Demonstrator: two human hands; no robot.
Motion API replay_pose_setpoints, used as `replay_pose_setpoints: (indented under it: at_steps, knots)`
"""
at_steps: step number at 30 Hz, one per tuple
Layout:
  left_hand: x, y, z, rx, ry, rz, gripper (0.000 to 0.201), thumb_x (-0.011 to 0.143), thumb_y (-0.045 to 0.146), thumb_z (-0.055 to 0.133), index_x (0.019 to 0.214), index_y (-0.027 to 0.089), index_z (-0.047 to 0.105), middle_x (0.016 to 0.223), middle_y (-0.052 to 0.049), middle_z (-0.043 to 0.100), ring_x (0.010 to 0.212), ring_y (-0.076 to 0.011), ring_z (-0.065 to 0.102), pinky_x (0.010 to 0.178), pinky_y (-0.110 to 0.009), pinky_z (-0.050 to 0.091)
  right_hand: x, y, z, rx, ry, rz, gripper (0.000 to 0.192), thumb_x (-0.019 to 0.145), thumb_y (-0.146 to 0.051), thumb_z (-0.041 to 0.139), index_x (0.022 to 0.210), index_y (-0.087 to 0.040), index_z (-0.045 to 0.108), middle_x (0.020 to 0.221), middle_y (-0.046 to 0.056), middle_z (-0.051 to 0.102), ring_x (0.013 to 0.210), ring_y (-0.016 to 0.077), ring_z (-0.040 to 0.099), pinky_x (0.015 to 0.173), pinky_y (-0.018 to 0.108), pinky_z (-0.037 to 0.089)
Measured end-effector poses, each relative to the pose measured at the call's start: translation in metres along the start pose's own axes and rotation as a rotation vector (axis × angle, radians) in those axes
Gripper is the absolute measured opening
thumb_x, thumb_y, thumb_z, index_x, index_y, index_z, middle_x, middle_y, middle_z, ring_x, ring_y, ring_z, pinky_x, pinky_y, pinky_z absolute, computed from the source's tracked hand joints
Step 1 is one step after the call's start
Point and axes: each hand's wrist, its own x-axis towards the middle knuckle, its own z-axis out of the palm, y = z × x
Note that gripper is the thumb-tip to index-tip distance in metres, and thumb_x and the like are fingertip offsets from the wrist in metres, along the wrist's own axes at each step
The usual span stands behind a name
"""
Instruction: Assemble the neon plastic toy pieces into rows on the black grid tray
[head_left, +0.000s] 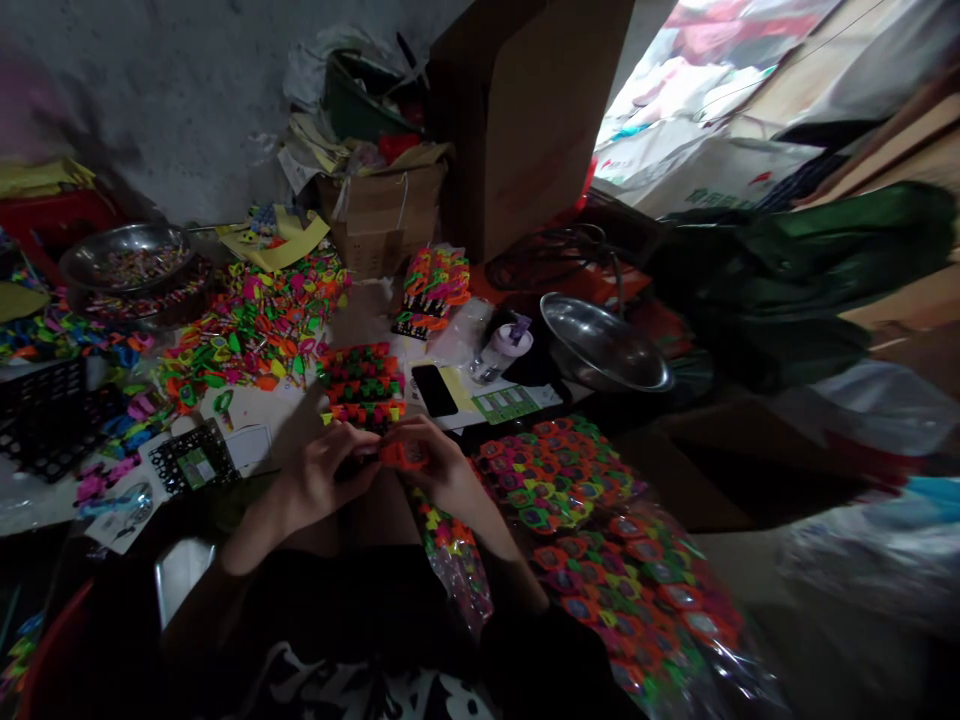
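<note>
Containers, largest first. Tall brown cardboard sheet standing at the back of my worktop. Beside it, a smaller cardboard box with papers and scraps heaped on top. Steel bowl at right, tilted toward me; I cannot tell what is inside. Second steel bowl at far left, filled with small mixed-colour bits. Clear plastic bags along my right side, packed with flat orange, green and pink pieces in rows. Black grid tray at left edge, contents too dark to read.

Item in hand. One small orange piece, held low at centre, just in front of my body. My left hand and right hand meet on it: fingers of both are closed together, pinching it from either side, the piece sitting between the two sets of fingertips. Blur hides its exact shape.

Surroundings. Loose heap of bright plastic pieces spread across the left of the worktop. Stacked rows of green and orange pieces directly beyond my hands, near them. Carded bundle of bright pieces farther back. Black phone lying flat just right of the stack. Small bottle with a pale cap on its side beside the phone. Green card next to it.
</note>
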Motion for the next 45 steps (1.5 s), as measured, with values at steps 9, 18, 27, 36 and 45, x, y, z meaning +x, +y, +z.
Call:
replay_pose_setpoints:
  at_steps: [9,18,27,36,45]
  knots:
    - [-0.012,-0.015,0.002,-0.12,-0.053,-0.207,0.021,0.085,0.033,0.067,0.101,0.02,0.062,0.095,-0.002,0.066,0.085,-0.014,0.065,0.078,-0.027,0.056,0.0,0.003,0.002,-0.026,-0.125,0.203,0.028,0.08,-0.014,0.061,0.108,-0.017,0.062,0.102,0.005,0.065,0.094,0.0138,0.06,0.084,0.024,0.048]
    - [-0.021,-0.026,0.011,-0.236,0.055,-0.429,0.022,0.082,0.039,0.067,0.09,0.019,0.067,0.088,-0.002,0.071,0.079,-0.0148,0.068,0.072,-0.024,0.057,0.001,-0.002,0.002,0.069,-0.251,0.262,0.046,0.081,-0.028,0.067,0.124,-0.017,0.056,0.11,0.005,0.064,0.096,0.0128,0.059,0.086,0.022,0.046]
    - [-0.019,-0.023,0.023,-0.213,0.165,-0.441,0.027,0.078,0.043,0.067,0.074,0.018,0.063,0.069,0.0,0.064,0.064,-0.0121,0.062,0.059,-0.019,0.052,0.0,0.008,0.011,0.057,-0.194,0.186,0.04,0.094,-0.044,0.05,0.125,-0.018,0.054,0.112,0.007,0.056,0.097,0.0113,0.054,0.091,0.024,0.045]
    - [-0.019,-0.025,0.038,-0.243,0.107,-0.472,0.04,0.077,0.056,0.064,0.07,0.017,0.058,0.066,-0.001,0.061,0.063,-0.0133,0.058,0.059,-0.021,0.048,-0.001,0.008,-0.003,0.05,-0.237,0.188,0.038,0.095,-0.045,0.047,0.119,-0.017,0.056,0.106,0.006,0.056,0.092,0.0103,0.053,0.089,0.023,0.045]
    - [-0.022,-0.032,0.042,-0.101,-0.11,-0.601,0.036,0.086,0.054,0.052,0.087,0.02,0.063,0.078,-0.001,0.066,0.075,-0.0167,0.062,0.072,-0.025,0.048,-0.007,0.012,-0.003,-0.031,-0.228,0.26,0.033,0.09,-0.043,0.057,0.112,-0.018,0.061,0.103,0.004,0.055,0.088,0.01,0.053,0.08,0.021,0.045]
